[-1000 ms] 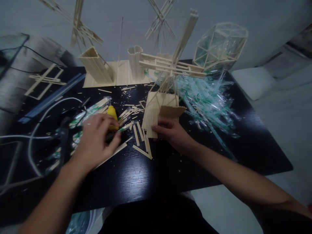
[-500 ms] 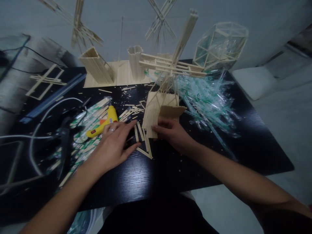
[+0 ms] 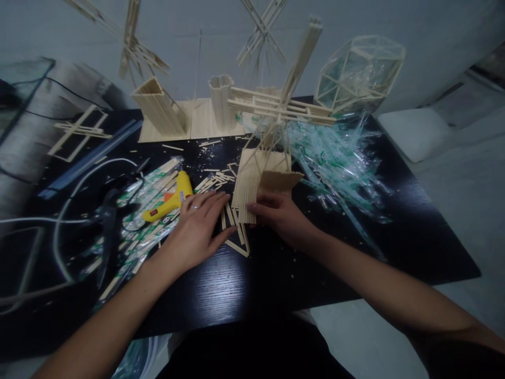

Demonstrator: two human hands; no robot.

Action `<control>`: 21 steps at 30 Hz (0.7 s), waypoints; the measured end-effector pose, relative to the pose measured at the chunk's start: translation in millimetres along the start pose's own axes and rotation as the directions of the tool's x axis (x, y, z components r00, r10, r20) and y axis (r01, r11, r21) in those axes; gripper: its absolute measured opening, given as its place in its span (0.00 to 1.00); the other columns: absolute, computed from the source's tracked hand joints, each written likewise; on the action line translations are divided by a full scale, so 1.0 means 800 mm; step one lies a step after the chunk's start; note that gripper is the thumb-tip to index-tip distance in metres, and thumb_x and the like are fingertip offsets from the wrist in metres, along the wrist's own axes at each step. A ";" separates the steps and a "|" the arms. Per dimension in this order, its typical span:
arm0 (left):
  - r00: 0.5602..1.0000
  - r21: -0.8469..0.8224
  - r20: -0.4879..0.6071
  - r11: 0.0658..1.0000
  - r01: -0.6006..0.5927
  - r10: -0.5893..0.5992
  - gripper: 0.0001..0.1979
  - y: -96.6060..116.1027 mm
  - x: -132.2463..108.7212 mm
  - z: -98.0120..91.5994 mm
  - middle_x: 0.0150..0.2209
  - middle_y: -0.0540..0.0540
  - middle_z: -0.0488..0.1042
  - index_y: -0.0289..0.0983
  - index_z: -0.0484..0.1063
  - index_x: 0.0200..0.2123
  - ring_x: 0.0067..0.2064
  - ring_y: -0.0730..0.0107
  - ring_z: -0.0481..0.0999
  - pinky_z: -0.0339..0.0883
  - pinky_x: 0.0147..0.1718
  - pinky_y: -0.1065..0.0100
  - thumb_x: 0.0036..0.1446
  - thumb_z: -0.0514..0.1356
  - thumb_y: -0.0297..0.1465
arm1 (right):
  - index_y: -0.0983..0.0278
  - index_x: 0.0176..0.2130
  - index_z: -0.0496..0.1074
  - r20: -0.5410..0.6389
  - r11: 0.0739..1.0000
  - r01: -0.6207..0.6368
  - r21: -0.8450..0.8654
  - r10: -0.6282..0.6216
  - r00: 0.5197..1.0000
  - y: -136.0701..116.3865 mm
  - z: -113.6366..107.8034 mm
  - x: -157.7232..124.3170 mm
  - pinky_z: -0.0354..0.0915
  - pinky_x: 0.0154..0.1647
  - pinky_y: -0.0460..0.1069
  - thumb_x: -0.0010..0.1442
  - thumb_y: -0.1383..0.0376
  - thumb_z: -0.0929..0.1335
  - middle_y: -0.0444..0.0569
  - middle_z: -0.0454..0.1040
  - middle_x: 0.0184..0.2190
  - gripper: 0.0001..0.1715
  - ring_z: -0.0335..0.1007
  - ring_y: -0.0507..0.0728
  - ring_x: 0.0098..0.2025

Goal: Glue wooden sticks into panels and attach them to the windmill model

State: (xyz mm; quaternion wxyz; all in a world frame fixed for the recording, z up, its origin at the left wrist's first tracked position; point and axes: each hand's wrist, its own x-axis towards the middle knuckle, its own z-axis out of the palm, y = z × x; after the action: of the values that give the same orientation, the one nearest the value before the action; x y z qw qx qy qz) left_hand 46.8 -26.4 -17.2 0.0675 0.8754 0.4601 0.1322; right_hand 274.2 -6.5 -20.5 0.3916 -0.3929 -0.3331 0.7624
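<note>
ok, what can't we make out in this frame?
Head view only:
Loose sticks continue under the flat left hand; its palm covers them.
Whether the right hand grips the stick panel or only presses it: its fingers hide the edge.
Glue gun label: too small to read.
Stick blades: cut off by the top edge.
Cables at left: blurred.

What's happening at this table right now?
A person is working with wooden sticks at a black table. The left hand lies open and flat over loose cut sticks, beside a yellow glue gun. The right hand pinches the near edge of a flat stick panel.
</note>
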 end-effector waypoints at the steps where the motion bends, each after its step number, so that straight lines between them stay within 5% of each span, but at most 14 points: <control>1: 1.000 -0.003 -0.001 1.000 0.001 -0.001 0.30 -0.001 0.000 0.000 0.61 0.32 0.75 0.36 0.62 0.67 0.67 0.41 0.67 0.57 0.64 0.41 0.67 0.60 0.43 | 0.63 0.35 0.82 0.001 1.000 -0.004 0.005 0.004 1.000 0.000 0.000 0.000 0.76 0.36 0.47 0.47 0.56 0.83 0.47 0.82 0.35 0.18 0.77 0.53 0.34; 12: 0.982 -0.200 -0.189 0.979 -0.032 -0.006 0.37 -0.006 -0.009 -0.023 0.59 0.38 0.75 0.42 0.60 0.66 0.59 0.49 0.76 0.70 0.58 0.50 0.58 0.70 0.44 | 0.63 0.37 0.82 0.008 0.992 0.030 -0.125 -0.029 1.000 -0.003 -0.001 -0.004 0.74 0.48 0.52 0.48 0.56 0.82 0.46 0.83 0.36 0.19 0.79 0.56 0.40; 21: 0.977 -0.188 -0.208 0.979 -0.078 0.037 0.40 -0.005 -0.011 -0.026 0.58 0.38 0.76 0.42 0.59 0.66 0.58 0.51 0.76 0.70 0.58 0.50 0.57 0.71 0.43 | 0.63 0.35 0.81 0.054 0.963 0.069 -0.260 -0.057 0.997 0.001 -0.001 -0.005 0.72 0.49 0.52 0.51 0.57 0.81 0.46 0.82 0.35 0.16 0.78 0.56 0.39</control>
State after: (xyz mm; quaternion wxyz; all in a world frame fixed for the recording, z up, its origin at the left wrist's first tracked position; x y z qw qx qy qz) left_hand 32.9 -31.4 0.4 0.1018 0.8593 0.4238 0.2677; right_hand 276.4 -10.0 -20.1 0.3528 -0.4128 -0.4520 0.7077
